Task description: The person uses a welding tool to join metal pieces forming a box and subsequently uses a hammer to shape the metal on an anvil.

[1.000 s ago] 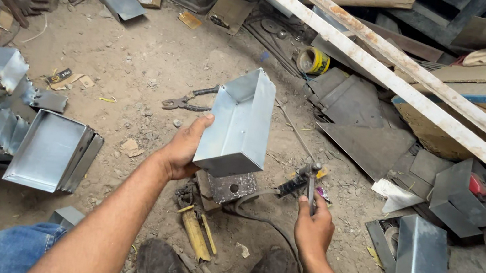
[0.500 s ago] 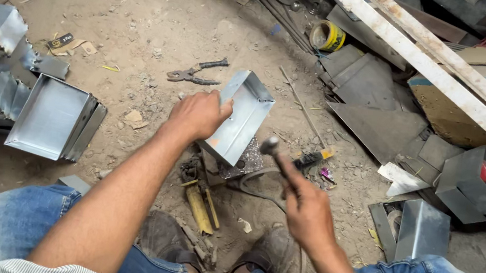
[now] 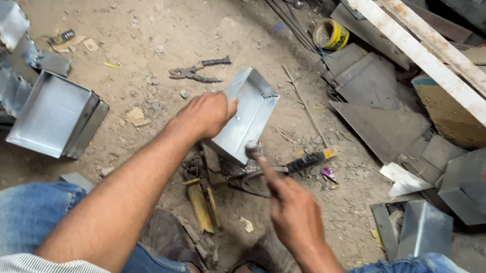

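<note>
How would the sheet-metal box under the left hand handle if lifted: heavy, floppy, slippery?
The box looks like thin folded sheet, so probably light for its size. Its bent walls likely keep it stiff. The left hand steadies it by the rim alone; bare shiny metal may be slippery, with sharp edges.

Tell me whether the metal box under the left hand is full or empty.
Empty. The box lies tilted with its open side up, bare inside; the left hand grips its edge.

Bare dirt [image 3: 145,21] beyond pliers [image 3: 196,70] (perhaps gritty)
</note>
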